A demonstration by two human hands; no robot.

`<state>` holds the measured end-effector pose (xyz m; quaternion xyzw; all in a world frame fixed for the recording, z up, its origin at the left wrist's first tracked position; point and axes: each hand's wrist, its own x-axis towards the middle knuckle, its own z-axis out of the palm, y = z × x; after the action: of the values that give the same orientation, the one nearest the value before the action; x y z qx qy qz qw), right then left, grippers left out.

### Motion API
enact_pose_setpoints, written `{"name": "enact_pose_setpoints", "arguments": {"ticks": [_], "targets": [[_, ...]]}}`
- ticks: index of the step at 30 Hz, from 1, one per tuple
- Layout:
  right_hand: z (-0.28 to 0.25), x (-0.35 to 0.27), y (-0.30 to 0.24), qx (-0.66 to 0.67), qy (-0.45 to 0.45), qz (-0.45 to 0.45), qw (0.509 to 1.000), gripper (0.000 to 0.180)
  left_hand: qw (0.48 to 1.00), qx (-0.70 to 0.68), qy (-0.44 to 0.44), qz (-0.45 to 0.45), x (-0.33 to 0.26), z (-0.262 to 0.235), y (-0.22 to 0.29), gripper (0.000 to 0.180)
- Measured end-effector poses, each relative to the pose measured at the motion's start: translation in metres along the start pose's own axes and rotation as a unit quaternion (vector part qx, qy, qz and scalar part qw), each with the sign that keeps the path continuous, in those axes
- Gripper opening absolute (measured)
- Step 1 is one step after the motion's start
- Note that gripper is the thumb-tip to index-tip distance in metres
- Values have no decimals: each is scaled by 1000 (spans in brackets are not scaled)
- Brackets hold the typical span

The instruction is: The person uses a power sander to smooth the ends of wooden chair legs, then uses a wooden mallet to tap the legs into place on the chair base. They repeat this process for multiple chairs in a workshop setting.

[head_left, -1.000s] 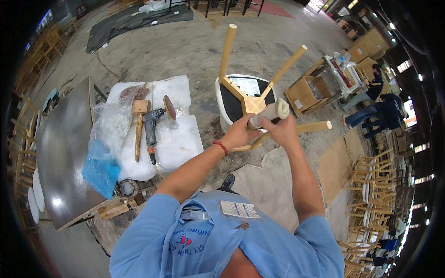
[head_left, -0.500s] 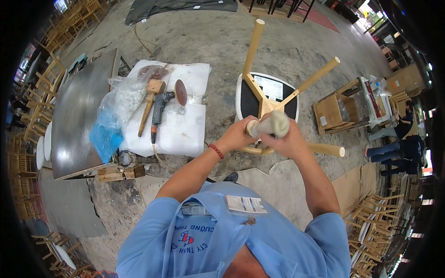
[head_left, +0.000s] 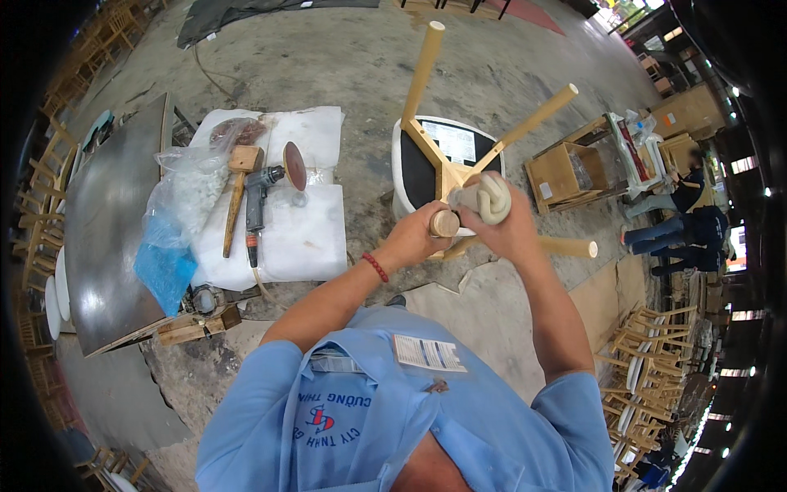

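Forearms reaching forward, the left hand [head_left: 416, 234] grips one of four legs [head_left: 445, 224] on one upturned chair [head_left: 415, 182] ahead; the right hand [head_left: 507, 232] clasps one pale roll [head_left: 494, 202] beside it. Leftward lie one mallet [head_left: 245, 159] and one sander [head_left: 257, 199].

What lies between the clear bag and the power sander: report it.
A wooden mallet lies between the clear bag and power sander, in the head view.

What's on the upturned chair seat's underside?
Black panel, white label and wooden frame show. Left hand, right hand and pale knotted item cover part of the near side; can't see behind them.
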<state>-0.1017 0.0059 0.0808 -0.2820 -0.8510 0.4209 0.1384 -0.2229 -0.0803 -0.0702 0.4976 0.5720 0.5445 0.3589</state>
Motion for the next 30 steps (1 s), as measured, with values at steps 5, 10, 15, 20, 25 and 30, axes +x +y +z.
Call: {"name": "enact_pose_setpoints", "arguments": {"ticks": [5,10,15,20,25,30], "targets": [[-1,15,-9,-78,17,-22,997,36,1000,-6,18,19,-3,0,3,42],[6,6,-5,-3,14,-12,1000,34,1000,-20,-16,4,0,-5,-2,46],[-2,-11,24,21,90,48,995,36,997,-15,-55,-55,7,-7,9,39],[-69,-50,81,23,350,43,936,31,997,-42,-70,-7,13,-12,13,39],[-170,-124,129,39,510,134,849,24,996,-6,-79,31,16,-17,32,32],[-175,-116,190,-101,531,207,815,31,995,-16,-99,7,19,-13,32,28]]}}
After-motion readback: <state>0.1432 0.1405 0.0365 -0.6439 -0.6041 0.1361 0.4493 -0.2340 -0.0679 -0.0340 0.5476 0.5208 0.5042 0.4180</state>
